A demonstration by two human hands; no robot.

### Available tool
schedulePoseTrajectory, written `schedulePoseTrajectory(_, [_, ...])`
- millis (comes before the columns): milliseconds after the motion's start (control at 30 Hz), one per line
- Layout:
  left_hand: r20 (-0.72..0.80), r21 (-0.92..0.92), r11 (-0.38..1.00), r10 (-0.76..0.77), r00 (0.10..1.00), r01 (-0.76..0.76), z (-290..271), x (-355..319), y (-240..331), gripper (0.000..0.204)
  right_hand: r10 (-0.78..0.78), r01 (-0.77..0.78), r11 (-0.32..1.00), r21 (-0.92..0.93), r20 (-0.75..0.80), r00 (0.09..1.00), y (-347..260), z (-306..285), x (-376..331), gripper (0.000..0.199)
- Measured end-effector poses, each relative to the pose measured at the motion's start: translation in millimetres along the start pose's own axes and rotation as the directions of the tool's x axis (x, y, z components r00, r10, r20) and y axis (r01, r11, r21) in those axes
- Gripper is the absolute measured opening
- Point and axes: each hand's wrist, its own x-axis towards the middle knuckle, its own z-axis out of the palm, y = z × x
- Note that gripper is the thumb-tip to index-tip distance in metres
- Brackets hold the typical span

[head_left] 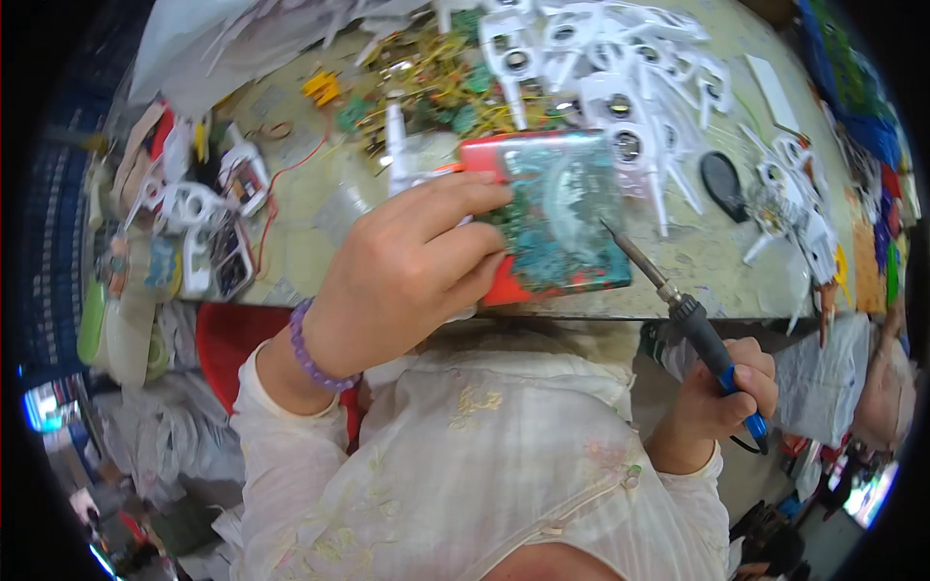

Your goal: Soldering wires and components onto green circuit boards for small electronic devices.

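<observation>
My right hand [722,392] is closed around the blue and black handle of a soldering iron [699,324]. The iron's thin tip points up and left, at the right edge of a flat red and teal box [567,218] by the table's near edge. My left hand [426,242], with a purple bead bracelet at the wrist, reaches over the left side of this box. Its fingers are bent close together, and their tips lie over the red edge; what they hold, if anything, is hidden. Beyond that hand, a white plastic handle piece [395,145] shows, with a bit of orange beside it.
White plastic housings [620,107] with round metal parts are heaped at the back. Left of them lies a tangle of yellow wires and green boards [417,82]. More white parts [199,208] sit at the left, beside a red wire [274,194]. A black oval piece [722,184] lies at the right.
</observation>
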Motion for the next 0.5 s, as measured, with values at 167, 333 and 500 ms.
schedulePoseTrajectory(167, [-0.007, -0.003, 0.999, -0.032, 0.999, 0.032, -1.8, -3.4, 0.2, 0.018, -0.521, 0.156, -0.24, -0.958, 0.263, 0.812, 15.8, -74.6, 36.8, 0.03])
schedulePoseTrajectory(333, [0.001, 0.057, 0.998, -0.007, 1.0, 0.007, -7.8, 2.1, 6.5, 0.033, -0.204, -0.279, 0.836, -0.472, -0.74, 0.641, 23.0, -116.0, 76.6, 0.021])
schedulePoseTrajectory(500, [-0.091, 0.042, 0.984, -0.168, 0.982, 0.173, -11.4, -1.3, 16.9, 0.05, 0.139, -0.405, 0.819, -0.407, -0.544, 0.827, 66.4, -93.4, 102.1, 0.03])
